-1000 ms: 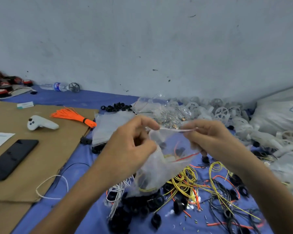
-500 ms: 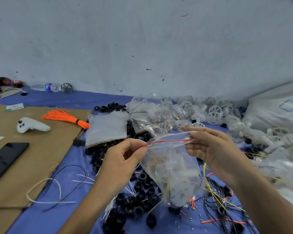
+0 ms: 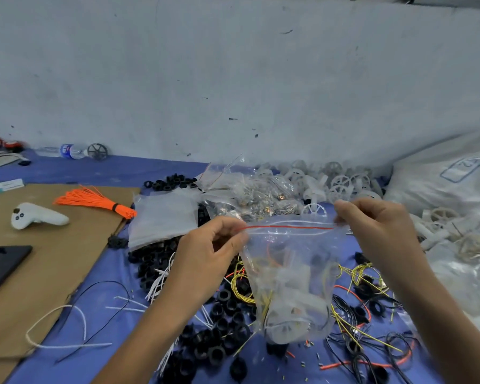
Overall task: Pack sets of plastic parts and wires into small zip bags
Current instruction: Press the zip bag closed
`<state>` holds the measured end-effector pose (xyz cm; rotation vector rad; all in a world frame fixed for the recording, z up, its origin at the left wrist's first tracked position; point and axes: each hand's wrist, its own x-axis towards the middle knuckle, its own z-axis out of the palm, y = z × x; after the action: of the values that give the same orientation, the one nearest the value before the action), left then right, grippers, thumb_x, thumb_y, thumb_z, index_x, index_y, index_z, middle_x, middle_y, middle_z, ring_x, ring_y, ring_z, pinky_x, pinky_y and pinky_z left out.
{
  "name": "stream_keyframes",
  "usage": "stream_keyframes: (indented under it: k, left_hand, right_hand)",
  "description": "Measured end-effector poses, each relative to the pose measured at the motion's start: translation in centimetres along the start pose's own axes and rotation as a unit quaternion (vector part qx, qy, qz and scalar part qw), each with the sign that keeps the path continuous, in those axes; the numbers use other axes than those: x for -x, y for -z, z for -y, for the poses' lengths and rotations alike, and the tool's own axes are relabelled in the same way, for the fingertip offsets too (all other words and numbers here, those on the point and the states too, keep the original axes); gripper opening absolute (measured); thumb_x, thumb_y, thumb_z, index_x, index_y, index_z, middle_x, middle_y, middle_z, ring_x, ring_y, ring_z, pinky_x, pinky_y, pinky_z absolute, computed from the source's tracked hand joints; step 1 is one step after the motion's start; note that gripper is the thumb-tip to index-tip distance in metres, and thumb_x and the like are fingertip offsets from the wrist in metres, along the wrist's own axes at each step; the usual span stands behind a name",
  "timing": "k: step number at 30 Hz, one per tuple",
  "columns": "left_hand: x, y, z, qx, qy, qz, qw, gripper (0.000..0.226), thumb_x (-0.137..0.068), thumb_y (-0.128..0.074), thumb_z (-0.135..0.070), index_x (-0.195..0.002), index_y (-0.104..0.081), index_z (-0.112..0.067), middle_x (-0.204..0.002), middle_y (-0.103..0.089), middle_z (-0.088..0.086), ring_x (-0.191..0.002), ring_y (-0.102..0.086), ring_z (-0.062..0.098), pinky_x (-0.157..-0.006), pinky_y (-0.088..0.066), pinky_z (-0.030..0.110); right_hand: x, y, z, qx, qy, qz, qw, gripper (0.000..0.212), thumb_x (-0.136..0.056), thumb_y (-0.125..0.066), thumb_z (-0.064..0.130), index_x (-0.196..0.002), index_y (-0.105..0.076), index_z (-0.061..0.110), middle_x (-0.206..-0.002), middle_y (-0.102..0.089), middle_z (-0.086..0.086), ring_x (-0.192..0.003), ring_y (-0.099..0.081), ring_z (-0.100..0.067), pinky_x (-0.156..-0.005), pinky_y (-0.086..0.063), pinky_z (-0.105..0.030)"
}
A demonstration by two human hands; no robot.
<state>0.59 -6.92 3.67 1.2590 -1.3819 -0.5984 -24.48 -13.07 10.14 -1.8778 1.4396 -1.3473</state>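
Observation:
A small clear zip bag with a red seal line hangs in front of me, holding white plastic parts and yellow and orange wires. My left hand pinches the left end of its seal strip. My right hand pinches the right end, so the top edge is stretched flat between them. Under the bag lie black plastic rings and loose yellow, black and red wires on the blue cloth.
A stack of empty zip bags lies behind my left hand, with filled bags and white plastic wheels beyond. On the cardboard at left are an orange wire bundle, a white controller and a black phone. A white sack sits at right.
Both hands have spread apart along the bag's top, pulling the seal strip taut and straight. The bag now hangs lower and more to the right, its contents settled at the bottom.

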Motion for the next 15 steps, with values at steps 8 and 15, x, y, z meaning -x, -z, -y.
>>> stream_keyframes:
  k: [8,15]
  left_hand:
    - [0.2,-0.8,0.5,0.022,0.034,0.015,0.999,0.015,-0.090,-0.072,-0.017,-0.097,-0.073,-0.030,-0.093,-0.075,-0.010,-0.089,-0.070,0.009,-0.082,-0.056,0.031]
    - [1.2,-1.0,-0.3,0.008,-0.014,0.065,0.998,0.010,-0.091,-0.069,-0.040,-0.099,-0.072,-0.035,-0.090,-0.073,-0.006,-0.082,-0.068,0.013,-0.073,-0.054,0.029]
  right_hand:
    - [-0.4,-1.0,1.7,0.119,0.152,0.030,0.981,0.019,-0.090,-0.063,0.036,-0.078,-0.069,0.022,-0.075,-0.060,0.008,-0.075,-0.056,-0.010,-0.069,-0.041,-0.027]
    - [-0.9,-4.2,4.4,0.199,0.271,0.356,0.872,0.020,-0.088,-0.067,0.043,-0.104,-0.070,0.031,-0.100,-0.066,0.015,-0.098,-0.056,-0.005,-0.092,-0.043,-0.031]
